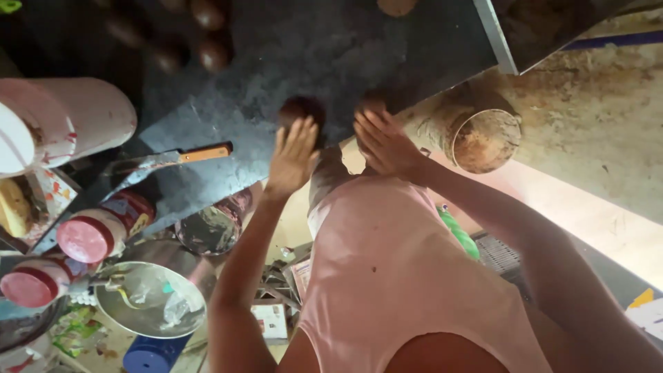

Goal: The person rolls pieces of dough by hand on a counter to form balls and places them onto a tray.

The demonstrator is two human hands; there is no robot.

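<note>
1. Your left hand is flat and open, fingers together, pressed against a dark brown round ball of dough-like material on the dark grey stone slab. The palm covers the lower part of the ball; nothing is gripped.
2. Your right hand is likewise open and flat, fingers extended, lying at the slab's near edge. A second dark brown lump shows just past its fingertips; whether the fingers touch it cannot be told.
3. The two hands are near each other but apart, side by side.
4. Further up the slab, well apart from the hands, several more dark brown round balls sit in a loose group in shadow.
5. To the left of your left hand, a knife with an orange wooden handle lies on the slab, blade pointing left.
6. Right of your right hand stands a round, crusted, brownish pot, mouth toward the camera.
7. Left edge: a large white cylindrical plastic container, and below it two jars with pink-red lids.
8. Lower left: a shiny round metal bowl with scraps inside, and a blue cylindrical cap beneath it.
9. A smaller round metal container sits just below the slab's corner.
</note>
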